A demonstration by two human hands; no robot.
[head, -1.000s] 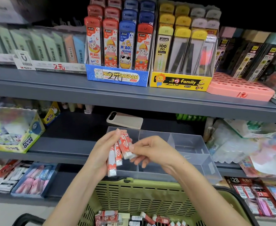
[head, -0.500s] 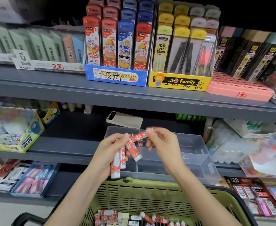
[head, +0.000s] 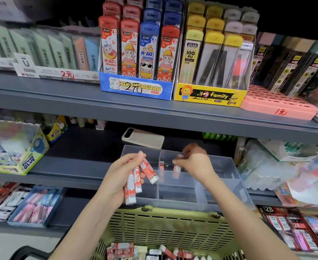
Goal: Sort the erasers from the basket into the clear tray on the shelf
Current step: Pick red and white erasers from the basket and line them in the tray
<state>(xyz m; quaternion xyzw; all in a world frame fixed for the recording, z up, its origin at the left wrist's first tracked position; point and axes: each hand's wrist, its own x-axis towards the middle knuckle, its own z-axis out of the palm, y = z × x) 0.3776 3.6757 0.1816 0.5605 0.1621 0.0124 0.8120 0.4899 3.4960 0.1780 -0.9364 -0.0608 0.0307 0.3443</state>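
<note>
Since the earlier frame, one eraser [head: 177, 168] is carried by the right hand [head: 195, 162] over the clear tray [head: 227, 171]. Several erasers [head: 137, 177] are gripped in the left hand [head: 121, 173]; others are seen in the basket [head: 169, 226].

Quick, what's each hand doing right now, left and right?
Left hand: closed around a bunch of red-and-white erasers.
Right hand: pinching a single eraser over the clear tray.

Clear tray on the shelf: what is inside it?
The clear plastic divided tray looks almost empty: one red-and-white eraser stands inside. The right hand lowers another eraser in, hiding what lies behind it.
</note>
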